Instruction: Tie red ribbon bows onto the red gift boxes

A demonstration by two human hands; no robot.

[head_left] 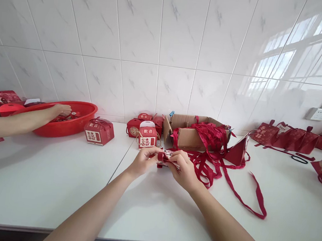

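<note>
So the left hand (144,161) has its fingertips nearly closed on a red ribbon loop (161,157), and the right hand (184,169) is pinching the small printed piece (168,151) beside it, just in front of the open carton (187,138). Looks like fiddly ribbon-positioning to me, which calls for a steady two-sided pinch. Can't tell how the ribbon's wrapped, tbh.

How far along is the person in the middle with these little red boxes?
Some look done: the box beside the basket and the cluster by the carton stand folded into shape. In hand is a small red piece, pinched by the left hand and right hand, seemingly unfinished. Plenty of ribbon remains unused; how many boxes are left, I can't tell.
</note>
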